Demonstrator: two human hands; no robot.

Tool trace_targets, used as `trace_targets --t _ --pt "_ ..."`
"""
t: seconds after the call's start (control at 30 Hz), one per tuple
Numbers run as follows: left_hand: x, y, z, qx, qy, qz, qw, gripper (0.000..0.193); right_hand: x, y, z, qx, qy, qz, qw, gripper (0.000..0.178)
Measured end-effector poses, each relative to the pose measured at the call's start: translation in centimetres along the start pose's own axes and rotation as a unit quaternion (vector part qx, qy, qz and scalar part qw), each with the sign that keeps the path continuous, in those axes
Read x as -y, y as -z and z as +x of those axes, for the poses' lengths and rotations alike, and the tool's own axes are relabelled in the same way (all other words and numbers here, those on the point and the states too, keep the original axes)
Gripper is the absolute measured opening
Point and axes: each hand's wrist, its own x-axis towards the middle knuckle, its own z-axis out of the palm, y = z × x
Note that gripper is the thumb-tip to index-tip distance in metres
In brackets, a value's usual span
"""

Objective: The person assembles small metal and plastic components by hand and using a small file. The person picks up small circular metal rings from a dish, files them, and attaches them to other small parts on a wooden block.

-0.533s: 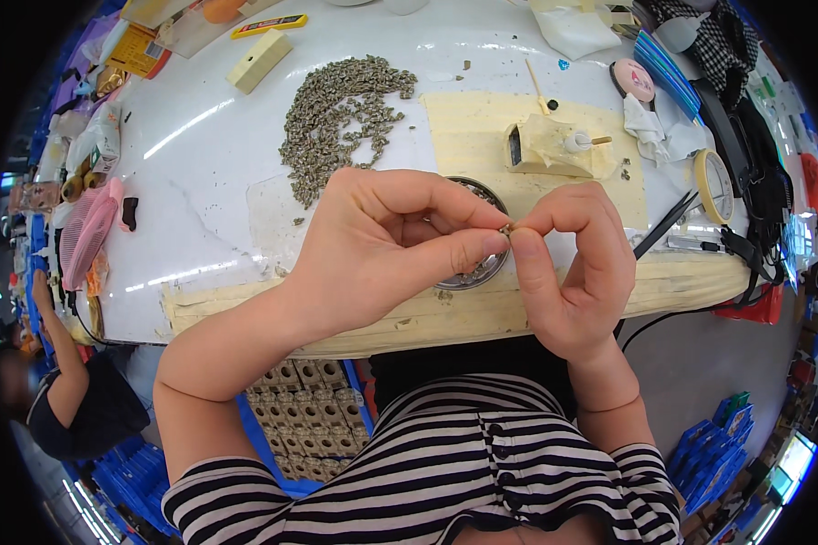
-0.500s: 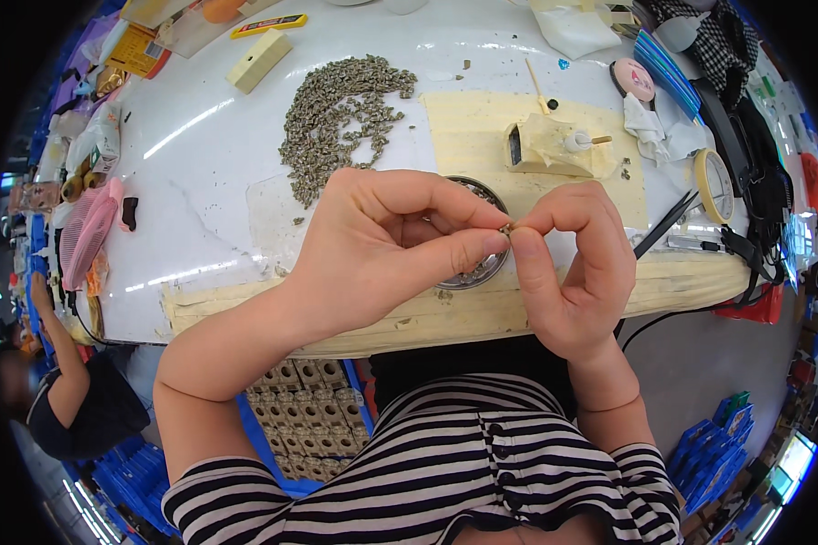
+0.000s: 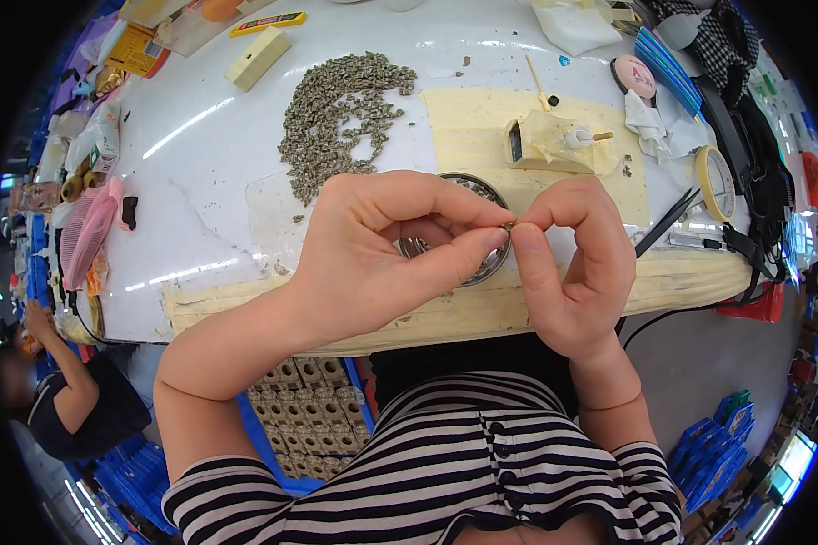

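- The part (image 3: 509,225), small and metallic, sits right at the fingertips of both hands, above the dish's right side in this view; the fingers hide most of it.
- The left hand (image 3: 364,250) pinches the part from the left between thumb and forefinger, its other fingers curled behind.
- The right hand (image 3: 580,263) meets it from the right, thumb and forefinger closed on the same part, the two hands' tips touching or nearly so.
- The dish (image 3: 488,265), round and metal, holds more small pieces; the left hand's fingers and thumb cross in front and cover much of it.
- The pile (image 3: 323,109) of small metal pieces spreads on the table (image 3: 191,182) beyond the left hand.
- The wrapped block (image 3: 554,159) stands on masking tape (image 3: 450,118) beyond the right hand, with a stick (image 3: 537,82) behind.
- The tweezers (image 3: 668,221) lie just right of the right hand, near the tape roll (image 3: 718,184).
- Below the table edge, a blue crate (image 3: 362,395) holds rows of metal blocks (image 3: 304,413), partly hidden by the striped shirt (image 3: 409,454).
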Motion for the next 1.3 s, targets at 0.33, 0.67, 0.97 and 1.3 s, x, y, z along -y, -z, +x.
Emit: trace_targets --t 0.33,0.67,0.97,1.3 --pt "-0.52 0.15 0.00 0.009 0.052 -0.025 0.998 0.016 0.08 -0.07 0.00 0.003 0.000 0.004 1.000 0.011" --pt "-0.49 0.00 0.09 -0.004 0.058 -0.024 0.998 0.016 0.07 -0.20 -0.21 -0.010 0.003 0.001 1.000 0.014" --pt "-0.50 0.01 0.09 0.002 0.051 -0.009 0.999 0.016 -0.17 -0.41 -0.50 -0.020 0.003 0.009 1.000 0.016" --pt "-0.40 -0.19 -0.11 -0.011 0.021 -0.011 1.000 0.014 0.00 -0.35 -0.46 -0.022 -0.005 0.014 1.000 0.016"
